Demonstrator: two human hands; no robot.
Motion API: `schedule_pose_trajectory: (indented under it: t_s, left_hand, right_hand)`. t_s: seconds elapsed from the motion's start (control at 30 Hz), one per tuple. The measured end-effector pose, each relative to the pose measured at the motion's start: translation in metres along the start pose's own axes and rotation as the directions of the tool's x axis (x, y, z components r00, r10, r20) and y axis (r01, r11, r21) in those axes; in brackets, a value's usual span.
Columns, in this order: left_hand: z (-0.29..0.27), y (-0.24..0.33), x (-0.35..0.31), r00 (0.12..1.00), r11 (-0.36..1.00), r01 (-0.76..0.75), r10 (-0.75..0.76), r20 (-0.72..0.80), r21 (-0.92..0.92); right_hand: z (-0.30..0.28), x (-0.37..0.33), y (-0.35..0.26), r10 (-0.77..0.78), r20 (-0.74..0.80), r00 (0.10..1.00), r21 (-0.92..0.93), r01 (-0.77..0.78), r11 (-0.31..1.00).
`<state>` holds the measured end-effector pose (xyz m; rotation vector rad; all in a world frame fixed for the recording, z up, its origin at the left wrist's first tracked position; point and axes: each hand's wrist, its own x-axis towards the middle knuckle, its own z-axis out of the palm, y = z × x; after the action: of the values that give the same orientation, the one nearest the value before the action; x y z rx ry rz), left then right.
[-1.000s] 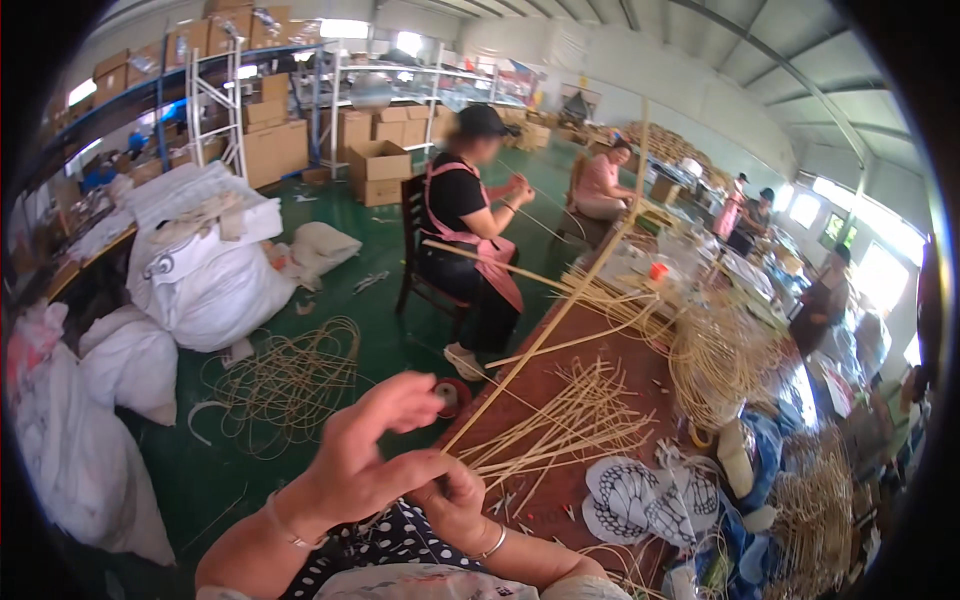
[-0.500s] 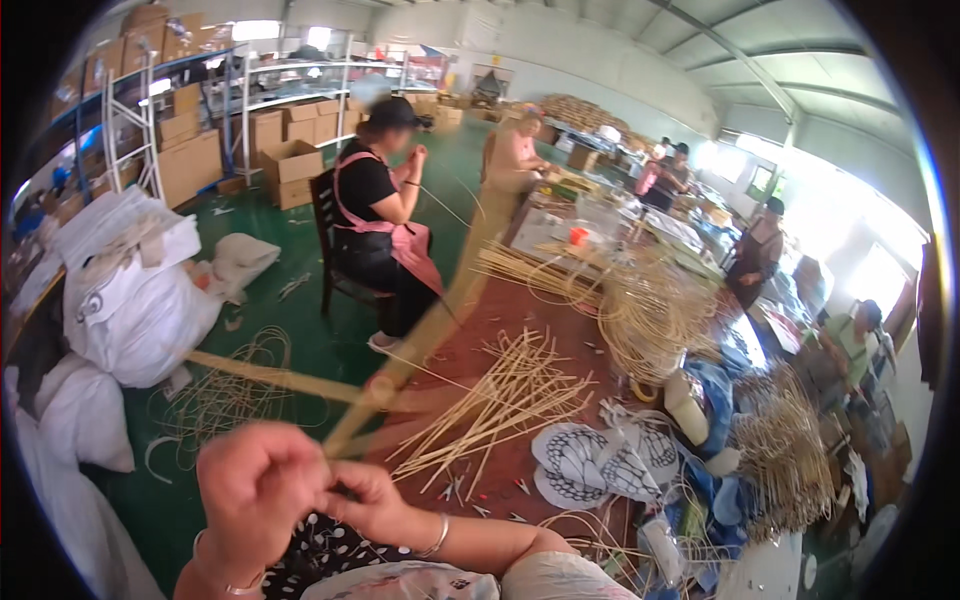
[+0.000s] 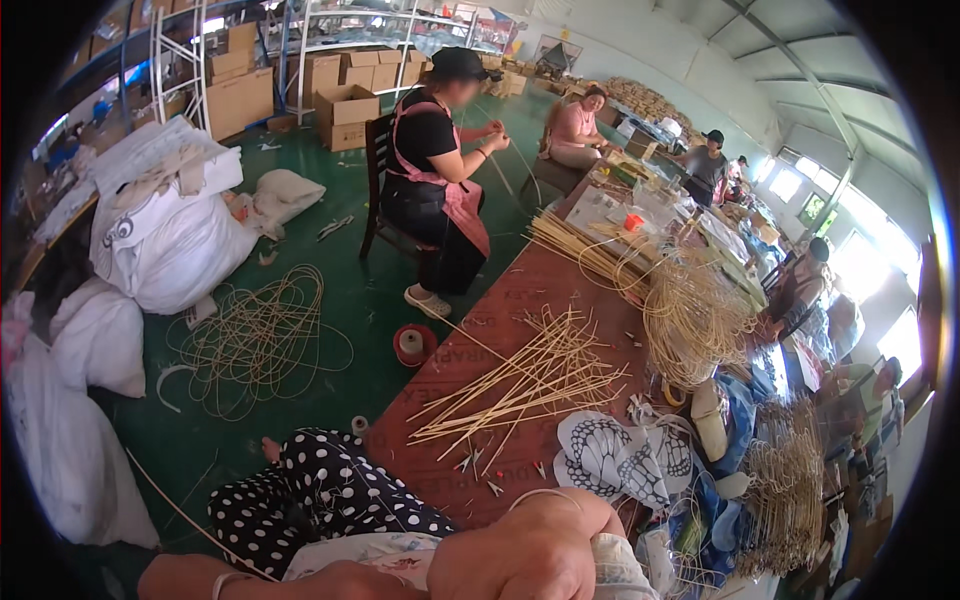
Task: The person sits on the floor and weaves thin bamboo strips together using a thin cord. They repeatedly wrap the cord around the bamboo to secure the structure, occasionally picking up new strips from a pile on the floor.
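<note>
The left hand [image 3: 350, 582] and the right hand [image 3: 515, 562] are close together at the lower edge; their fingers are mostly hidden, so I cannot tell whether they grasp something. One thin cane [image 3: 190, 518] slants down toward the left hand. Many sticks [image 3: 520, 385] lie in a loose pile on the red-brown counter [image 3: 580, 288].

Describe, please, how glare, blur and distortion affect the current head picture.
In the head view, windows at right glare white, their row curving with the fisheye rim; blur covers the face of the nearest seated worker; the loose cane strips look fairly crisp.
</note>
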<state>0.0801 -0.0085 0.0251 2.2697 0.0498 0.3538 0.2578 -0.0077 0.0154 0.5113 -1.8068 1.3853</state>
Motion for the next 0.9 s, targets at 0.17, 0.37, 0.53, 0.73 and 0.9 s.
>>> schedule_pose_trajectory:
  t_s: [0.17, 0.37, 0.53, 0.73, 0.9]
  left_hand:
    - [-0.020, -0.008, 0.002, 0.979, 0.989, -0.024, 0.053, -0.196, 0.148]
    - [-0.016, -0.034, -0.005, 0.779, 0.977, 0.038, 0.102, -0.619, 0.208]
    - [-0.009, -0.031, -0.019, 0.677, 0.876, 0.204, 0.197, -0.709, 0.438]
    - [-0.002, -0.025, -0.029, 0.693, 0.766, 0.352, 0.173, -0.699, 0.538]
    - [-0.001, -0.028, -0.033, 0.701, 0.805, 0.346, 0.120, -0.703, 0.482]
  right_hand:
    - [-0.037, -0.013, 0.022, -0.112, -0.179, 0.977, -0.336, 0.046, 0.941]
    - [-0.028, -0.031, 0.063, 0.328, -0.612, 0.719, 0.175, -0.281, 0.944]
    - [0.006, -0.030, 0.079, 0.151, -0.760, 0.632, -0.156, -0.403, 0.902]
    - [0.021, -0.019, 0.055, -0.060, -0.628, 0.776, -0.607, -0.440, 0.661]
    - [0.024, 0.003, 0.039, 0.035, -0.594, 0.803, -0.582, -0.460, 0.671]
